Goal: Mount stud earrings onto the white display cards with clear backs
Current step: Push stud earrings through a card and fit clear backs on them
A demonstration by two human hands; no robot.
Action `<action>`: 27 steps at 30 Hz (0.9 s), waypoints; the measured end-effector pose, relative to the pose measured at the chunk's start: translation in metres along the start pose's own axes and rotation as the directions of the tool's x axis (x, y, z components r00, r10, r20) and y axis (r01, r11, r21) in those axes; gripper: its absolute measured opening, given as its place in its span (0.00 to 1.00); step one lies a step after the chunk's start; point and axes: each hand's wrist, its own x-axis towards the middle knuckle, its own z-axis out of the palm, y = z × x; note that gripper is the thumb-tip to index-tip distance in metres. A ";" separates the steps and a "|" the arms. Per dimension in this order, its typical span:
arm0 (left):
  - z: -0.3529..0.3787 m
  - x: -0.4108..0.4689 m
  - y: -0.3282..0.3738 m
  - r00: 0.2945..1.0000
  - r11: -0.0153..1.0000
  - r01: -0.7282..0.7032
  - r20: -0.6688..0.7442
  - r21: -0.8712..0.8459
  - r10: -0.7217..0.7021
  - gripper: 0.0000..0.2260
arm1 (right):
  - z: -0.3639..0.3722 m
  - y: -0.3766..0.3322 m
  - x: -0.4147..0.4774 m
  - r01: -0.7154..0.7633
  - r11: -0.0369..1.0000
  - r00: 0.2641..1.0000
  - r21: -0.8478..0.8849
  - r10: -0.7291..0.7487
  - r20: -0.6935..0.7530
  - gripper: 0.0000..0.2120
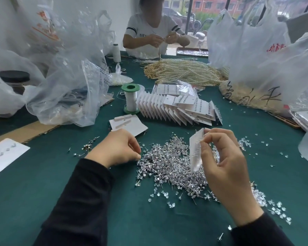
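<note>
A heap of silver stud earrings (167, 162) lies on the green table between my hands. My right hand (224, 167) holds a white display card (195, 150) upright and edge-on above the heap, thumb and fingers pinching its right side. My left hand (117, 148) rests at the heap's left edge with fingertips curled and pinched together; whether a stud sits between them is hidden. Clear backs (276, 208) are scattered at the lower right. A fanned row of filled cards (176, 110) lies behind the heap, and blank cards (130, 124) lie near my left hand.
A green-capped thread spool (131, 98) stands behind the blank cards. Pearl strands (185, 71) are piled further back in front of a seated person (153, 32). Large plastic bags (69, 77) crowd the left and right sides. Another card (4, 155) lies at the left edge.
</note>
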 end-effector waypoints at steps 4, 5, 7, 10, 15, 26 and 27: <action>0.002 0.005 0.004 0.978 0.999 -0.035 -0.206 0.042 0.043 0.02 | 0.001 0.000 0.000 -0.089 0.988 0.996 0.122 0.087 0.020 0.09; 0.004 0.007 0.005 0.970 0.997 -0.036 -0.237 0.063 0.050 0.03 | 0.001 -0.002 0.000 -0.094 0.986 0.996 0.141 0.092 0.018 0.09; 0.010 0.009 0.006 0.973 0.995 -0.030 -0.226 0.097 0.051 0.04 | 0.002 -0.003 0.000 -0.097 0.981 0.995 0.168 0.096 0.016 0.09; 0.015 0.011 0.004 0.973 0.989 -0.027 -0.223 0.144 0.060 0.03 | 0.001 0.004 -0.001 -0.183 0.963 0.983 0.197 0.177 0.050 0.06; 0.010 0.001 0.017 0.982 0.895 -0.174 -0.141 -0.410 0.126 0.03 | 0.004 0.003 -0.003 -0.139 0.980 0.989 0.141 0.132 0.061 0.07; 0.032 -0.016 0.044 0.940 0.495 0.066 0.221 -0.866 0.261 0.06 | 0.015 -0.002 -0.010 0.101 0.961 0.993 -0.256 -0.114 -0.038 0.03; 0.032 -0.016 0.044 0.935 0.491 0.071 0.229 -0.868 0.270 0.08 | 0.015 -0.002 -0.011 0.099 0.960 0.993 -0.262 -0.111 -0.032 0.02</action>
